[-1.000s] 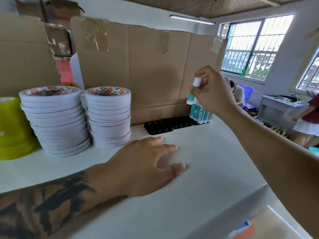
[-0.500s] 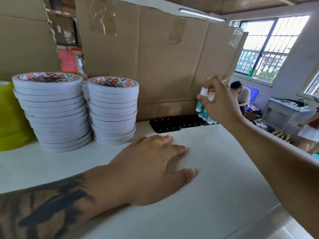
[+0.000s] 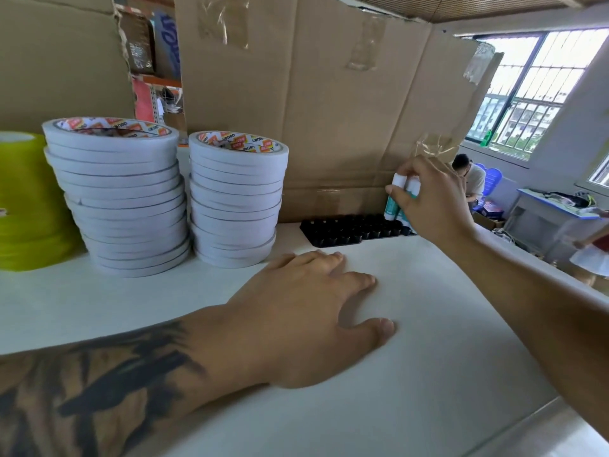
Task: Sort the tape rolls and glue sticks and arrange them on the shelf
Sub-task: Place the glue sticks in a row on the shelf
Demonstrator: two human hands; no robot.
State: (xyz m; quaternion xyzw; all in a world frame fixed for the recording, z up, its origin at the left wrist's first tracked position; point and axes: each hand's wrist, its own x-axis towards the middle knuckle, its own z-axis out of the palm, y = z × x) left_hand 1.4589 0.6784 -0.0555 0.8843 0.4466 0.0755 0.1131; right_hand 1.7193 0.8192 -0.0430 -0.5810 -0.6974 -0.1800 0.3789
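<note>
While the left hand (image 3: pixel 306 311) lies flat on the white shelf (image 3: pixel 428 341), fingers straight and spread, holding nothing, the right hand (image 3: pixel 431 202) is at the back right corner with fingers curled round a glue stick (image 3: pixel 393 201). Thumb and fingers pinch it just below the white cap; teal body hangs down, slightly tilted. At least one more white-capped stick sits just behind it, mostly hidden by the hand; can't tell if the hand holds that too. Stick's lower end is over the right end of a black tray (image 3: pixel 346 230) against the cardboard backing (image 3: pixel 329 94); contact with the tray unclear. Two stacks of white tape rolls (image 3: pixel 125 199) (image 3: pixel 235 202) stand side by side at left, yellow roll (image 3: pixel 26 206) further left.
</note>
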